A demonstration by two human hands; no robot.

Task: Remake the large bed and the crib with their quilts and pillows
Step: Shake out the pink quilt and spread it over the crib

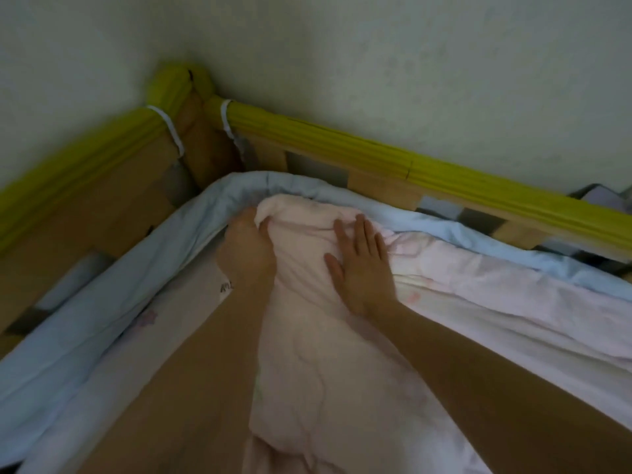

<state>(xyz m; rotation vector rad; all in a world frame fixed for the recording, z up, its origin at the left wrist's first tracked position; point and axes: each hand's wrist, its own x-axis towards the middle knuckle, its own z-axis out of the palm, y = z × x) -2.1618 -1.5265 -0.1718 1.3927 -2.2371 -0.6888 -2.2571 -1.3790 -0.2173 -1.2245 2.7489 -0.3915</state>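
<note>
A pale pink pillow (307,336) lies in the far corner of the wooden crib (85,213), on a pink patterned quilt (513,302). My left hand (248,249) grips the pillow's top left corner, thumb curled into the fabric. Flat on the pillow's upper right side lies my right hand (362,268), fingers straight and spread. A light blue padded bumper (113,268) runs around the inside of the crib walls behind the pillow.
Yellow foam padding (342,138) covers the crib's top rails, tied on with white cords at the corner post. The crib stands tight against pale walls on two sides. Some dark folded cloth (602,196) shows past the rail at the right.
</note>
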